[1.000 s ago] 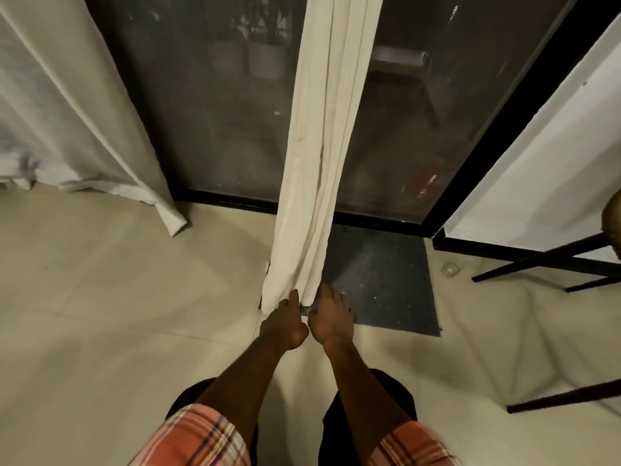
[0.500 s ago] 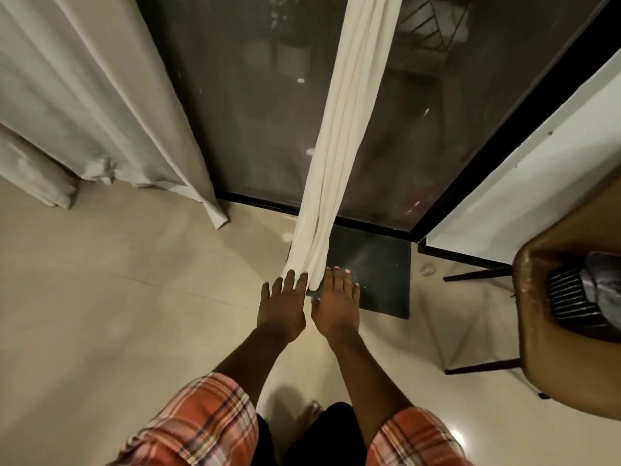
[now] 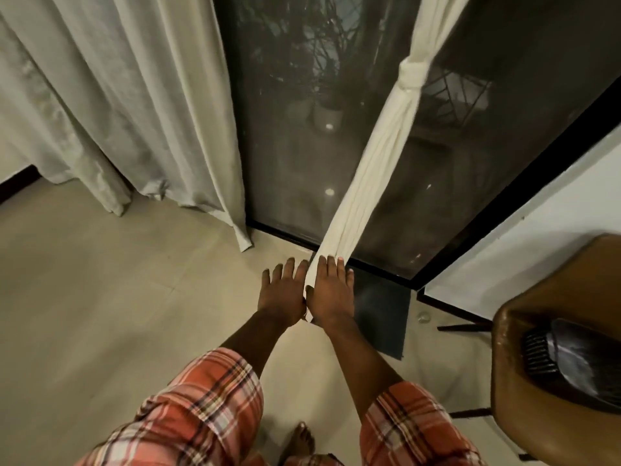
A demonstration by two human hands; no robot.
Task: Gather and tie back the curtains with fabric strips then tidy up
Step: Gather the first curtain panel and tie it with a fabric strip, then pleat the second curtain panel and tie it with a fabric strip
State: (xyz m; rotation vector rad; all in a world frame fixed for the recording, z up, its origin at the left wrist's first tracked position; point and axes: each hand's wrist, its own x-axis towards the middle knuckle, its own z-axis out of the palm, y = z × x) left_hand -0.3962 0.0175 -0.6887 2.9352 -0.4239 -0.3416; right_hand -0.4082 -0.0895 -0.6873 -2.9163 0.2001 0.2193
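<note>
Head: curtain between left hand, right hand

Matt cream cloth curtain, glossy dark glass door, smooth pale tiled floor, shiny brown leather chair.

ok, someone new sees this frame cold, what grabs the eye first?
The cream curtain, gathered into a rope and knotted near the top right, slants down across the dark glass door to centre frame. There the left hand and right hand flank its lower end, fingers straight. A loose grey curtain hangs at upper left.
</note>
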